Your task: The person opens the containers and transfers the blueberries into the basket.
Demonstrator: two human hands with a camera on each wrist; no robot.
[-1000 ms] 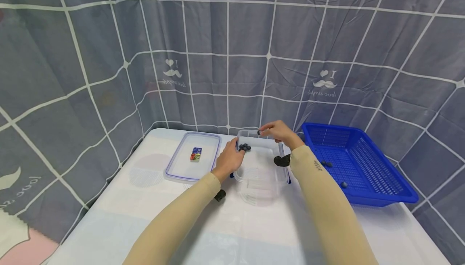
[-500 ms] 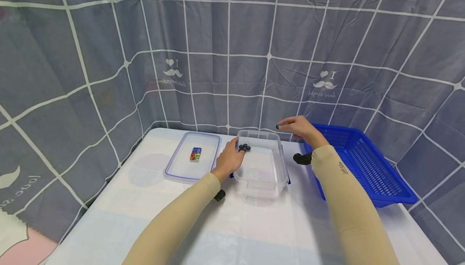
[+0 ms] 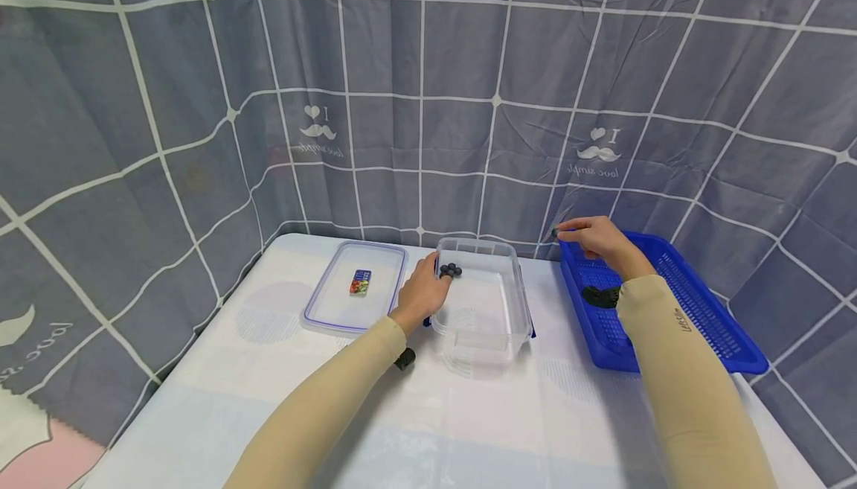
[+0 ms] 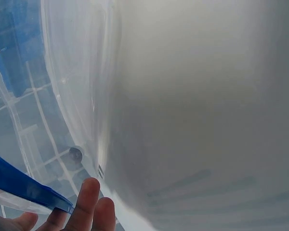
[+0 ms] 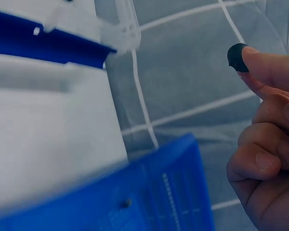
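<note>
In the head view my left hand (image 3: 423,292) grips the left wall of a clear plastic food container (image 3: 485,342). The left wrist view has its fingertips beside a blue latch (image 4: 31,188). Several blueberries (image 3: 451,271) lie clustered in the container's back left part, near my left thumb. My right hand (image 3: 596,240) is raised over the left rim of a blue plastic basket (image 3: 616,360). Between thumb and forefinger it pinches one blueberry (image 5: 237,57); the other fingers are curled in. My right forearm hides part of the basket.
Left of the container, the lid (image 3: 338,314) with a blue-edged seal lies flat, bearing a small colourful label (image 3: 360,282). A white patterned cloth covers the table (image 3: 428,422). A grey checked curtain (image 3: 455,139) hangs close behind the table.
My right hand has moved right, from above the container to over the basket's left rim, still pinching the blueberry. My left hand stays on the container.
</note>
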